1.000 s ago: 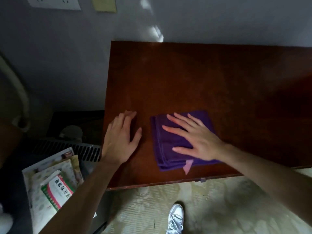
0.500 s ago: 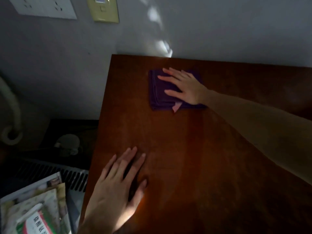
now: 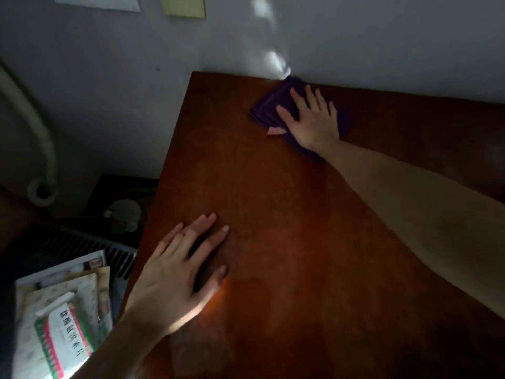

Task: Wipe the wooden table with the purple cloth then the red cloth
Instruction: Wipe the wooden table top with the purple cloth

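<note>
Both hands lie flat, fingers spread: the right hand (image 3: 311, 120) presses the purple cloth (image 3: 269, 106) against the table's (image 3: 287, 214) far edge, the left hand (image 3: 177, 280) on bare wood.

I see a dim grey painted wall (image 3: 114, 86) with a pale sunlight patch (image 3: 269, 54), a yellowish switch plate (image 3: 183, 5), and a cream curved pipe (image 3: 41, 138).
</note>
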`<move>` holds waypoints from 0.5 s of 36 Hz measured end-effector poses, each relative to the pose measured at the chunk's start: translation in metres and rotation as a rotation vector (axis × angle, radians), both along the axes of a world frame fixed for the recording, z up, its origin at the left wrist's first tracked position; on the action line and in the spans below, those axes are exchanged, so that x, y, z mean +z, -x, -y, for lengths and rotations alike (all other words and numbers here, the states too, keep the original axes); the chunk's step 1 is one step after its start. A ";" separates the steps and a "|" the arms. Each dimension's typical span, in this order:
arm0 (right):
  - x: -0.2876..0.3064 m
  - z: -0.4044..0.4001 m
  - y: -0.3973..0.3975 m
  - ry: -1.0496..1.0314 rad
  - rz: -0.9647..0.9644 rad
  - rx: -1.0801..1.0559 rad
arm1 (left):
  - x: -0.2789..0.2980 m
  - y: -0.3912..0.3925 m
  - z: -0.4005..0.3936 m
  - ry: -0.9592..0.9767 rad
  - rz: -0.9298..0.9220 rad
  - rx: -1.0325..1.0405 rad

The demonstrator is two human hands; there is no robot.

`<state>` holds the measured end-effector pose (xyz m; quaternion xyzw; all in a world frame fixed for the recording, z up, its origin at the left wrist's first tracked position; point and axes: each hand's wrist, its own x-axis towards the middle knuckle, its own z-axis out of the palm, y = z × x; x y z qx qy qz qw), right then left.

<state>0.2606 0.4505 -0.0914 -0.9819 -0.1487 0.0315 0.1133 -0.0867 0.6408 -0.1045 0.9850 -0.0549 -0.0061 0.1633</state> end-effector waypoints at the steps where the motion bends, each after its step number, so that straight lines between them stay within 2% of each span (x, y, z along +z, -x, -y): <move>1: 0.000 0.006 0.012 0.004 -0.001 -0.005 | 0.000 0.000 0.000 0.000 0.005 -0.002; 6: -0.003 0.046 0.090 0.019 0.031 0.011 | 0.002 -0.002 -0.001 0.012 0.038 -0.009; 12: -0.012 0.103 0.228 0.018 0.087 0.055 | 0.004 0.006 0.001 -0.019 0.022 -0.003; 18: -0.013 0.149 0.332 0.059 0.079 0.174 | 0.007 0.009 0.008 -0.052 -0.003 0.018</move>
